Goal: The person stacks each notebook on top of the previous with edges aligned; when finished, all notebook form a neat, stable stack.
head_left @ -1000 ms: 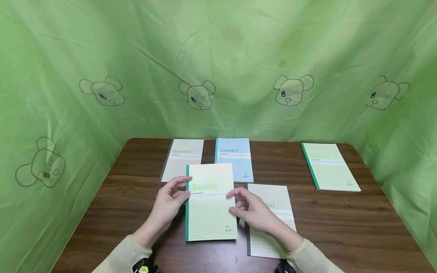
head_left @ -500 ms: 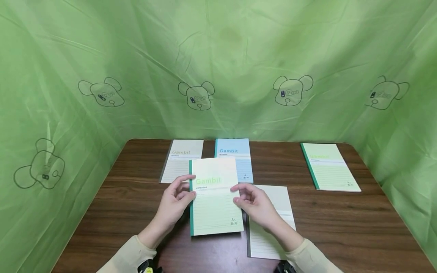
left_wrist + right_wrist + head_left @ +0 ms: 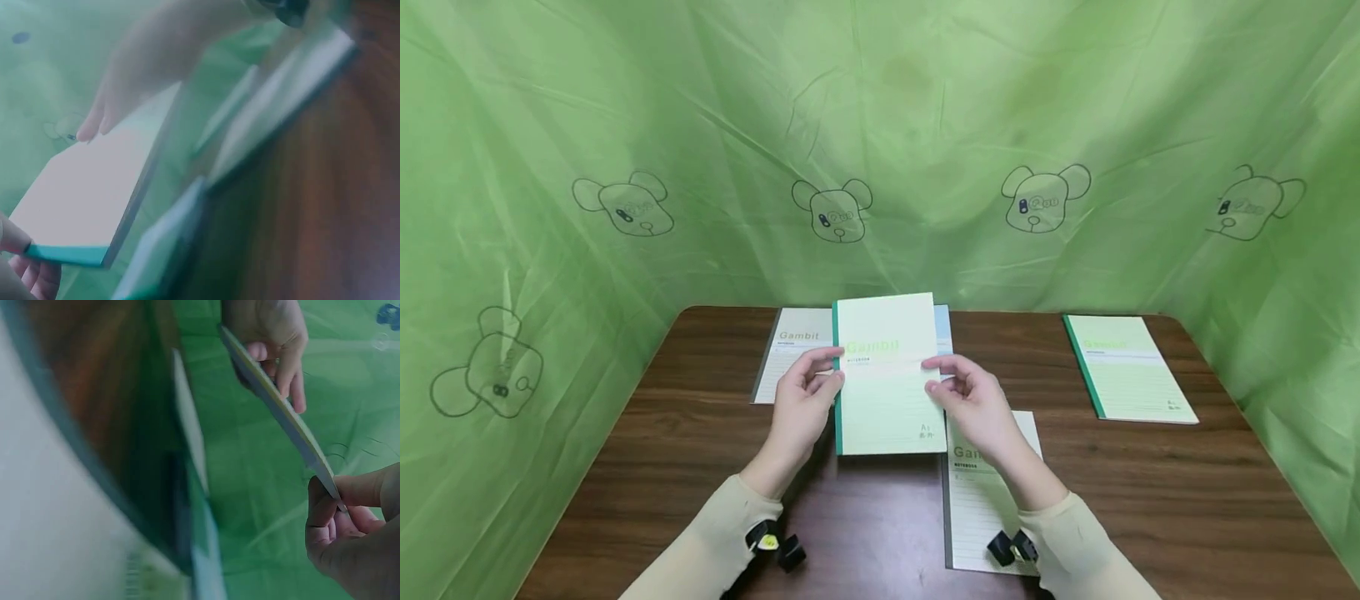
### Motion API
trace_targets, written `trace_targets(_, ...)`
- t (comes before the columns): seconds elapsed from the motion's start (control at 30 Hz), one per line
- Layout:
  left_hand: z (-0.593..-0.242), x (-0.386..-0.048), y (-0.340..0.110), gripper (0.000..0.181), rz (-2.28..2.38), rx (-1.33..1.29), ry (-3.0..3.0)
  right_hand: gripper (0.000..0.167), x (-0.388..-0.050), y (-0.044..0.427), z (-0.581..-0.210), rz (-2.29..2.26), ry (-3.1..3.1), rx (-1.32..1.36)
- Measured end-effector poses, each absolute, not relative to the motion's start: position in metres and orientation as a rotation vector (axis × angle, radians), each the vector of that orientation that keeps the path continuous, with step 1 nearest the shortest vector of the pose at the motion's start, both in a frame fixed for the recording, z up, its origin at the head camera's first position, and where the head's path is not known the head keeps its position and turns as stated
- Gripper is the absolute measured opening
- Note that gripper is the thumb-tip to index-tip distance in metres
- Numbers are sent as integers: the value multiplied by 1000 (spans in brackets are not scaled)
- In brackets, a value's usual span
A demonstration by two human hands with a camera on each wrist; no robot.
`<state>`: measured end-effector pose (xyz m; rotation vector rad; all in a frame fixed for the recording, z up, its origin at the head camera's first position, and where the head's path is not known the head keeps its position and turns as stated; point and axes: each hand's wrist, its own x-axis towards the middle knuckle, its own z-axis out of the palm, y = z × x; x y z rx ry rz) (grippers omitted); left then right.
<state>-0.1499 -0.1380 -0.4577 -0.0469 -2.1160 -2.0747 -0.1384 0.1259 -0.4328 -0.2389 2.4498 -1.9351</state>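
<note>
Between my two hands I hold a pale green notebook (image 3: 887, 400) with a darker green spine, lifted off the table and cover facing me. My left hand (image 3: 801, 404) pinches its spine edge, thumb in front. The opposite edge is pinched by my right hand (image 3: 977, 408). In the right wrist view the notebook (image 3: 281, 412) appears edge-on, both hands gripping it. It partly covers a blue notebook (image 3: 943, 329) and overlaps the grey notebook (image 3: 782, 358) at the back left. Beneath my right forearm lies another grey notebook (image 3: 981, 517).
A second pale green notebook (image 3: 1131, 367) lies at the table's back right. The dark wooden table (image 3: 1150, 500) ends at the back against a green curtain (image 3: 925, 125) printed with bear heads, which also hangs on both sides.
Both hands have raised the pale green notebook and carried it away from me, slightly rightward. It now hides most of the blue notebook. The other notebooks stay in place.
</note>
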Motion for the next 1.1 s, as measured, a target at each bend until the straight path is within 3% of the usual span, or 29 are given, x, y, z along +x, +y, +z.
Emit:
trace_targets(0.27,-447,-182,-105,33,-2172,44,-1970,28,-162,136,-409,-2035,2512,-191)
trace_targets(0.47,-451,-198,-92,42,-2286,-58,-2003,32,-174,146,-402,-2051,2520,-70)
trace_targets(0.8,-459,-229,-86,38,-2229,36,-2079,41,-192,154,-418,-2061,2430,-29)
trace_targets(1.1,-455,-230,-77,35,-2245,150,-1985,51,-198,158,-429,-2042,2387,-20)
